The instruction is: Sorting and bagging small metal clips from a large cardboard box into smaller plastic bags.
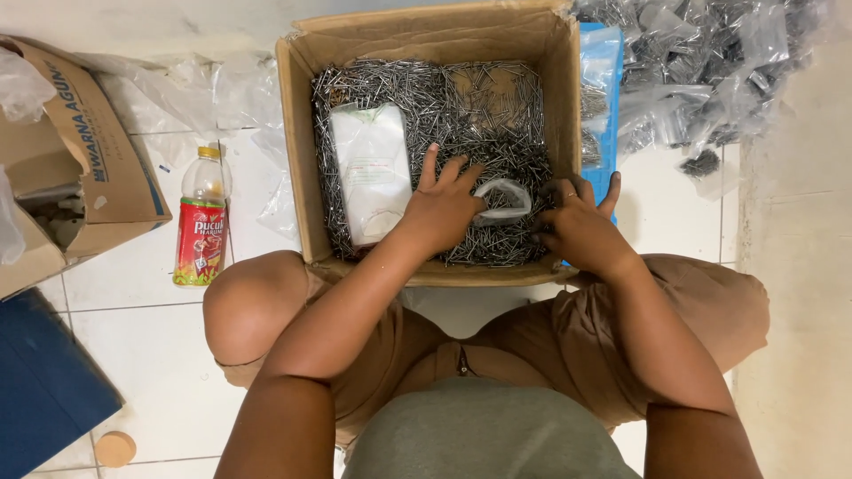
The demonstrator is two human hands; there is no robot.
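A cardboard box point(297, 133) filled with loose steel nails point(484, 106) stands on the tiled floor between my knees. A white paper packet point(368, 168) lies on the nails at the left. My left hand point(439, 206) rests on the nails with fingers spread, its thumb touching the rim of a small clear plastic bag point(501, 197). My right hand point(577, 222) is at the bag's other side, fingers curled into the nails and at the bag's edge; its grip is partly hidden.
A pile of small clear bags filled with nails point(701, 62) lies at the upper right beside a blue tray point(602, 62). A drink bottle point(201, 222) lies left of the box. Another open carton point(80, 151), crumpled plastic point(191, 84) and a blue panel point(44, 381) are on the left.
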